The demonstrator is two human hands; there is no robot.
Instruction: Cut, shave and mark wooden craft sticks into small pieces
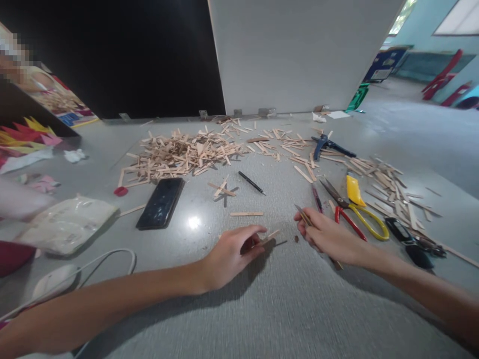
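My left hand (237, 249) is curled above the middle of the table, thumb and fingers closed on a short wooden stick (272, 235) that points to the right. To its right, my right hand (327, 233) is closed round a slim pointed tool (304, 215); its tip points up and left, and its exact kind is hard to make out. Just beyond my left hand lies a flat wooden stick (247, 214). Farther back are a few crossed stick pieces (223, 188) and a black pen (251, 183). A small brown bit (297, 239) rests between my hands.
A heap of wooden sticks (187, 152) spreads before upright boards (292, 60). At left are a phone (160, 203), plastic packet (71, 224) and white cable (112, 252). Scissors (346, 203), dark blue pliers (325, 144) and a yellow piece (355, 190) lie at right. Someone sits far left.
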